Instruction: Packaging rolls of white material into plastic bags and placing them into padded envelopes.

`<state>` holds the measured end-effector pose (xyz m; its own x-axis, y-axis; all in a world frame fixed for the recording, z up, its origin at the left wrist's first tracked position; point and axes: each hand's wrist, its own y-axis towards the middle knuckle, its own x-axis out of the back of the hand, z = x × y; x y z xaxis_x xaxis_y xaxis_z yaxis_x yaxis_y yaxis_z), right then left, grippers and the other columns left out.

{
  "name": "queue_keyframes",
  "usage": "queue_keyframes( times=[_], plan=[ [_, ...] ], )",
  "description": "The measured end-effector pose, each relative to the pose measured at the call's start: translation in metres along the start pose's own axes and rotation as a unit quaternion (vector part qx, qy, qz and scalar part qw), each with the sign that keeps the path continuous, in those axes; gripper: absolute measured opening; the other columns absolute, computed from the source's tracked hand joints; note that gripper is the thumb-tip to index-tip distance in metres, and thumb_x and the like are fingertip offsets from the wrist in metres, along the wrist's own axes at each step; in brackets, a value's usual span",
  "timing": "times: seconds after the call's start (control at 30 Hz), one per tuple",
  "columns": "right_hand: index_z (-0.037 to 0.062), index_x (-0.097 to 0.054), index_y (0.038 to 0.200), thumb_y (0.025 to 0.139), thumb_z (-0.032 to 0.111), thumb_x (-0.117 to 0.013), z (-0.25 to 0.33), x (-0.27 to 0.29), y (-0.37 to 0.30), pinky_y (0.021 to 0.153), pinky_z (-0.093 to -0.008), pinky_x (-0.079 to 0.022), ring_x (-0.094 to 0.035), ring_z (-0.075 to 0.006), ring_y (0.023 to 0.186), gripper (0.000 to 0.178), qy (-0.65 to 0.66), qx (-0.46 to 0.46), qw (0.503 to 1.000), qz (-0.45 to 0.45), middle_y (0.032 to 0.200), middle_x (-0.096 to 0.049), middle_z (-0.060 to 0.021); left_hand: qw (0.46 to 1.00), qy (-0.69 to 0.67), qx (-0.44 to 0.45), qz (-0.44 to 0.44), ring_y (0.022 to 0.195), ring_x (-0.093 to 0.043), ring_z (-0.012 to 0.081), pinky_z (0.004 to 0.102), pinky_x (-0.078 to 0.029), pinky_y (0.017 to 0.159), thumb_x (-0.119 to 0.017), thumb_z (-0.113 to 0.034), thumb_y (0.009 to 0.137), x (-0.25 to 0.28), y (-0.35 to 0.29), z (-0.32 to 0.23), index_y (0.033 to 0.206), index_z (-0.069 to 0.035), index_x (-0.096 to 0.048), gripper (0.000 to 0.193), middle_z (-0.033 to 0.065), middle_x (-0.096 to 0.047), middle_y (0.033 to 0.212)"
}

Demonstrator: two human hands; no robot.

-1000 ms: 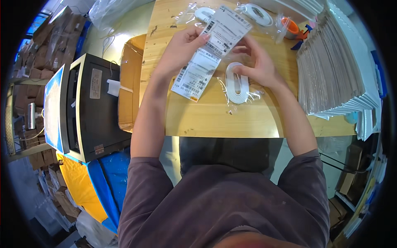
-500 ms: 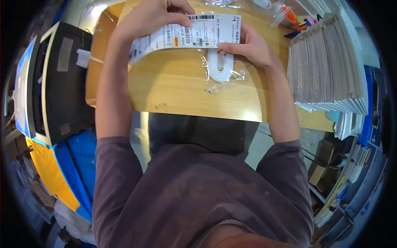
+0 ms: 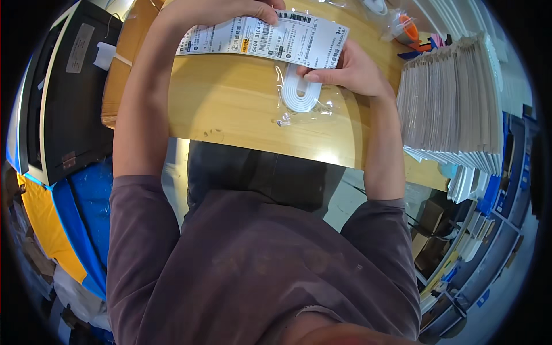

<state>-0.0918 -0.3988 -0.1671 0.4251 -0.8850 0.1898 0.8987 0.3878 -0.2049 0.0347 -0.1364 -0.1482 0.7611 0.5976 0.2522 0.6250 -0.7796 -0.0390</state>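
A long white printed label [image 3: 287,37] stretches across the upper middle, its right end tilted down. My left hand [image 3: 233,11] pinches its top edge between thumb and fingers. Just under the label's right part lies a flat oval coil of white cable [image 3: 300,100] in a clear plastic bag [image 3: 282,118]. My right hand [image 3: 359,72] has its thumb and a fingertip closed at the coil's upper end. The label's right end covers its other fingers and the top of the bag.
All this is over a wooden table [image 3: 230,109]. A thick stack of grey-white flat packs [image 3: 451,103] stands at the right. Behind it are an orange roll-shaped item [image 3: 409,27] and small coloured pieces. At left are a cardboard box [image 3: 118,86] and a black cabinet [image 3: 77,92].
The label's right end has swung free of my right thumb and now slants down to the right. My right thumb sits lower, against the bagged coil. The whole view has shifted slightly.
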Motion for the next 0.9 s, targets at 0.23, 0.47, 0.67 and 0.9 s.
queue_keyframes(
  times=[0.23, 0.47, 0.67, 0.9],
  plan=[
    [-0.0003, -0.064, 0.121, 0.076, 0.004, -0.088, 0.002, 0.001, 0.001, 0.077, -0.0307, -0.062, -0.075, -0.0217, 0.088, 0.052, 0.028, 0.033, 0.998, 0.038, 0.105, -0.076, -0.0145, 0.999, 0.041, 0.022, -0.010, 0.063, -0.055, 0.0082, 0.0212, -0.046, 0.061, -0.079, -0.006, 0.080, 0.000, 0.000, -0.008, 0.094, -0.002, -0.077, 0.015, -0.0002, -0.072, 0.078],
    [-0.0007, -0.066, 0.119, 0.082, -0.001, -0.080, -0.002, 0.005, 0.005, 0.077, -0.0298, -0.062, -0.074, -0.0189, 0.088, 0.040, 0.030, 0.077, 0.991, 0.103, 0.102, -0.076, -0.0133, 0.998, 0.046, 0.017, -0.036, 0.064, -0.056, 0.0085, 0.0214, -0.047, 0.062, -0.079, -0.006, 0.079, 0.004, 0.004, 0.013, 0.095, -0.001, -0.077, 0.016, 0.0007, -0.072, 0.077],
    [-0.0036, -0.061, 0.124, 0.099, 0.008, -0.063, -0.003, 0.004, 0.006, 0.077, -0.0294, -0.063, -0.074, -0.0214, 0.090, 0.027, 0.060, 0.089, 0.991, 0.073, 0.109, -0.073, -0.0174, 0.998, -0.035, 0.027, -0.033, 0.073, -0.060, 0.0096, 0.0217, -0.049, 0.067, -0.073, 0.001, 0.082, -0.007, 0.003, -0.007, 0.091, -0.001, -0.074, 0.008, 0.0045, -0.073, 0.090],
    [-0.0067, -0.053, 0.132, 0.110, 0.021, -0.046, 0.002, -0.009, 0.016, 0.078, -0.0283, -0.063, -0.074, -0.0236, 0.088, 0.036, 0.295, 0.040, 0.953, -0.047, 0.110, -0.069, -0.0194, 0.969, -0.174, 0.057, -0.168, 0.086, -0.063, 0.0131, 0.0233, -0.051, 0.076, -0.065, 0.008, 0.086, -0.049, 0.007, -0.037, 0.090, -0.003, -0.067, 0.012, 0.0092, -0.069, 0.105]
  ],
)
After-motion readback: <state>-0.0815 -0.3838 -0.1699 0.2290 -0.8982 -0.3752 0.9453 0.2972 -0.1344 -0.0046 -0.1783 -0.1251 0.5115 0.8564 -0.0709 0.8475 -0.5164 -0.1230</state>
